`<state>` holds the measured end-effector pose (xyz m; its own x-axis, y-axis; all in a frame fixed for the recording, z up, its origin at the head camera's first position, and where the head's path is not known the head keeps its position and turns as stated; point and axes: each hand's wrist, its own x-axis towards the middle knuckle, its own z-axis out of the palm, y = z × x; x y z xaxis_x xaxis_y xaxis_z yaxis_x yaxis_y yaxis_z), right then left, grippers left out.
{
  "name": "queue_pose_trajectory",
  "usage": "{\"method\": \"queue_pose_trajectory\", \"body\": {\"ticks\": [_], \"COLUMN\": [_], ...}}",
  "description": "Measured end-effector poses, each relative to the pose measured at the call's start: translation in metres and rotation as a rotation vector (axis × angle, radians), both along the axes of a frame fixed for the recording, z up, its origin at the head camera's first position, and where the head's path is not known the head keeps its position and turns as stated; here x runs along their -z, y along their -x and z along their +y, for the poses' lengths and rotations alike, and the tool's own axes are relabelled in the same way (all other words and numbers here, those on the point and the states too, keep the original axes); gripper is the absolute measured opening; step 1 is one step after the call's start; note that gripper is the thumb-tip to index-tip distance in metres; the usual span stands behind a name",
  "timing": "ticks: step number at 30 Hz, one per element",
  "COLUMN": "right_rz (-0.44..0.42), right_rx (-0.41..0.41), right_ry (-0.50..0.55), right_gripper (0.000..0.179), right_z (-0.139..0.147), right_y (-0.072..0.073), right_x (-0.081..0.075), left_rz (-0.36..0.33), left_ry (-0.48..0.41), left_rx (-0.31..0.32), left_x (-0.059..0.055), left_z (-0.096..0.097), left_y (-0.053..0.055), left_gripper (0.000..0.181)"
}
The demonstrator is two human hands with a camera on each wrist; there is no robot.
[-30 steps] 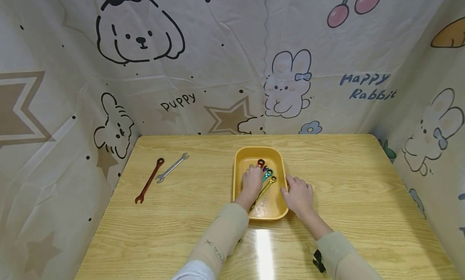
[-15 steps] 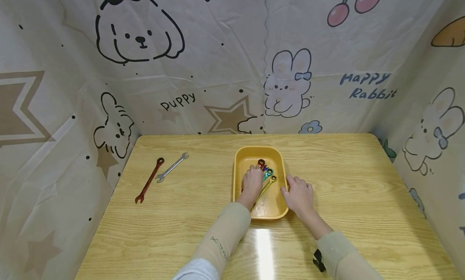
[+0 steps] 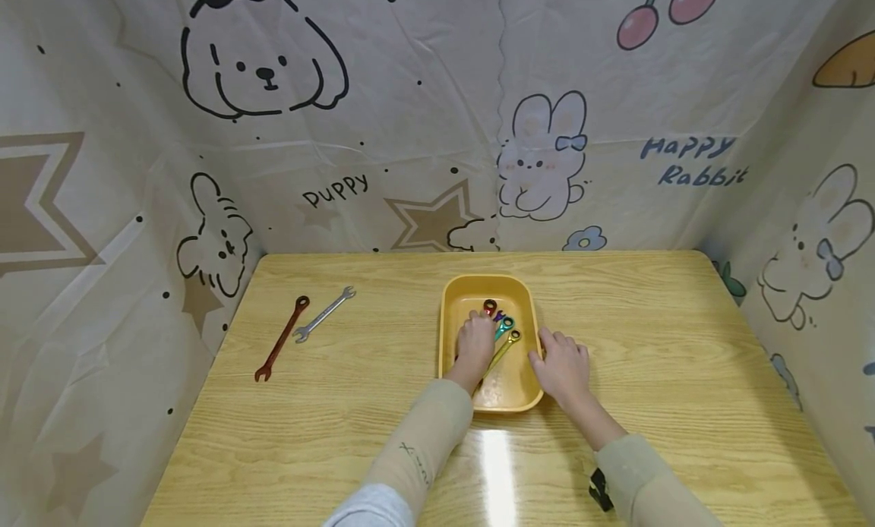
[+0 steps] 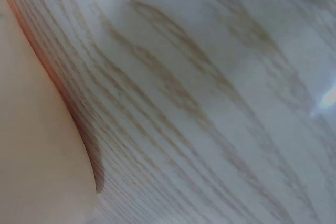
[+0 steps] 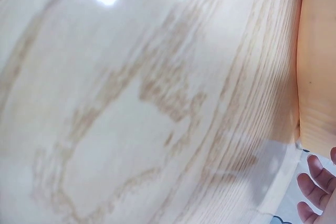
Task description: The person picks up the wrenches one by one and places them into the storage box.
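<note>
In the head view my left hand (image 3: pixel 475 341) reaches down into a yellow tray (image 3: pixel 446 307), fingers bent over a red wrench (image 3: pixel 490 307) whose ring end juts past them. The fingertips and most of that wrench are hidden under the hand. Beside it lie a purple wrench (image 3: pixel 500 315), mostly covered, a teal wrench (image 3: pixel 504 327) and a gold wrench (image 3: pixel 504 351). At the tray's right side, my right hand (image 3: pixel 563 367) holds the rim, thumb over it and fingers outside. Several fingertips (image 5: pixel 310 187) show at the right wrist view's lower right edge.
On the left of the wooden table (image 3: pixel 649 337) lie a dark red wrench (image 3: pixel 282 341) and a silver open-ended wrench (image 3: pixel 324 316), apart from the tray. Printed cloth (image 3: pixel 410 124) hangs behind and along both sides. A small black object (image 3: pixel 599 490) sits by the right sleeve.
The left forearm has swung slightly right, covering more of the gold wrench's lower end. The red wrench's ring end has shifted a little left. The right hand and the tray hold their places.
</note>
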<state>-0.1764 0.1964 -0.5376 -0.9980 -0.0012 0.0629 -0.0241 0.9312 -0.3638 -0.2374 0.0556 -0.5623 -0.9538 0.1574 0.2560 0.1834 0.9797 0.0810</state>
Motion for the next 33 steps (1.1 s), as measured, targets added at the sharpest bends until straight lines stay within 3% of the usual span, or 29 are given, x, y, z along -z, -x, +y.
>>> {"method": "queue_pose_trajectory", "body": {"ticks": [11,20,28,33], "right_rz": [0.004,-0.008,-0.006,-0.002], "right_rx": [-0.002,0.0,0.001,0.0], "right_ry": [0.001,-0.002,0.007,0.007], "right_gripper": [0.029,0.036,0.029,0.027], "right_z": [0.0004,0.0,0.0,-0.0002], "right_y": [-0.0004,-0.0008,-0.0007,-0.0007], "right_x": [0.0002,-0.0005,0.0,-0.0002], "left_rz": [0.065,0.085,0.071,0.107], "left_ry": [0.177,0.201,0.215,0.203], "left_rx": [-0.004,-0.009,0.001,0.006], "left_x": [0.0047,0.0061,0.0055,0.0056], "left_z": [0.0025,0.0026,0.0018,0.0017], "left_y": [0.0,-0.0005,-0.0015,-0.0021], "left_gripper": [0.013,0.012,0.012,0.012]}}
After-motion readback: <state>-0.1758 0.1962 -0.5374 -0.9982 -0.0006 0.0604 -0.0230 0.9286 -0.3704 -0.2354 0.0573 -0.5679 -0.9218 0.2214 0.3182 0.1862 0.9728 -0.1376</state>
